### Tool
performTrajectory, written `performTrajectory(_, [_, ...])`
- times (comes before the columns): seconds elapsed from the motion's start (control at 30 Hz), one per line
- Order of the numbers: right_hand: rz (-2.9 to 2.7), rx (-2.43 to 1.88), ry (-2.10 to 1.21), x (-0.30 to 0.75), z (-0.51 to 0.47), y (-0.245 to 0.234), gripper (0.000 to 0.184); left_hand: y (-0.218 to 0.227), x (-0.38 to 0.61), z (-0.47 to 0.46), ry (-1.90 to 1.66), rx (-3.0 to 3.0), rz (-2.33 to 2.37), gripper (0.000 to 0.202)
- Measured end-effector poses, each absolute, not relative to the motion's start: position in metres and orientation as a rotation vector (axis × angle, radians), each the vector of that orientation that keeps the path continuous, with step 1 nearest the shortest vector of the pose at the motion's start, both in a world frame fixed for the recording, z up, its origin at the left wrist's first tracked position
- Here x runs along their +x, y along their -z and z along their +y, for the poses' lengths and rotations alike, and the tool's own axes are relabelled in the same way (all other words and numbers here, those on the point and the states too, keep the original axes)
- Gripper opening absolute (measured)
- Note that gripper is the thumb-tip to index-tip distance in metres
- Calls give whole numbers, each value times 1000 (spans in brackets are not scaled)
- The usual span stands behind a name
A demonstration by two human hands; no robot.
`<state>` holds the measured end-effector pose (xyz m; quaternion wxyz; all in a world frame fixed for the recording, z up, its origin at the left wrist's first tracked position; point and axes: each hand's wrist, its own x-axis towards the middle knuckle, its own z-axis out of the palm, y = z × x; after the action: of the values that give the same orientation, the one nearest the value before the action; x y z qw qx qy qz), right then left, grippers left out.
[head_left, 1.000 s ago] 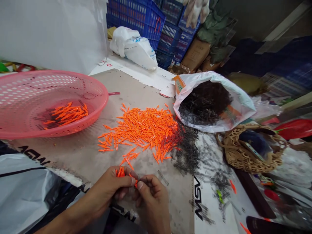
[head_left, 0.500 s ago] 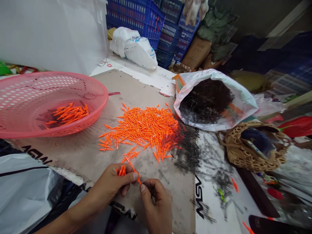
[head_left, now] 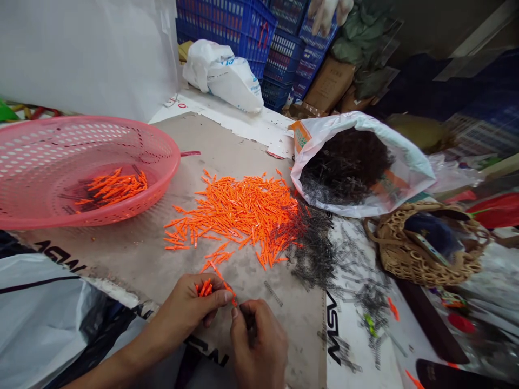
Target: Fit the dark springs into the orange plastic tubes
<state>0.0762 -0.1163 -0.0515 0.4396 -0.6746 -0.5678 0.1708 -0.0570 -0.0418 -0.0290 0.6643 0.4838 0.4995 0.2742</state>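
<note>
My left hand (head_left: 188, 310) is closed round several small orange plastic pieces (head_left: 206, 287). Its thumb and forefinger pinch one more slim orange piece (head_left: 221, 278), pointing up and left. Close against that piece's lower end, my right hand (head_left: 261, 343) has thumb and forefinger curled together; what it holds, if anything, is hidden. Just beyond the hands lies a pile of the same orange pieces (head_left: 243, 208). A heap of thin dark springs (head_left: 314, 254) adjoins the pile on the right, and one loose spring (head_left: 273, 293) lies near my right hand.
A pink perforated basket (head_left: 162, 189) at left holds orange pieces with dark springs. An open white bag (head_left: 409, 186) of dark springs lies at back right, beside a woven tan basket (head_left: 389, 254). Blue crates (head_left: 231, 27) and a knotted white bag (head_left: 227, 75) stand behind.
My right hand has tilted slightly and its fingertips have moved closer to my left fingertips, at the orange piece's lower end. The piles look the same.
</note>
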Motion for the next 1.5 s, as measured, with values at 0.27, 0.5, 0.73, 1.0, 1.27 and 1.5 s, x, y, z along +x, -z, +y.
performTrajectory(0.27, [-1322, -1722, -509, 76, -116, 54, 11, 34, -58, -44, -616, 1001, 1076, 30])
performTrajectory(0.5, [-1255, -1560, -862, 77, -110, 52, 26, 36, -57, -46, -654, 896, 973, 24])
performTrajectory(0.73, [-1230, -1665, -657, 96, -109, 62, 39, 31, -61, -42, -703, 697, 948, 19])
performTrajectory(1.0, [-1608, -1853, -106, 135, -102, 81, 32, 27, -114, -10, -858, 787, 1157, 31])
performTrajectory(1.27, [-1824, -1625, -86, 115, -103, 98, 15, 33, -104, -4, -573, 1758, 1549, 16])
performTrajectory(1.5, [-1447, -1657, -369, 92, -103, 69, 19, 43, -99, 1, -530, 1921, 1566, 16])
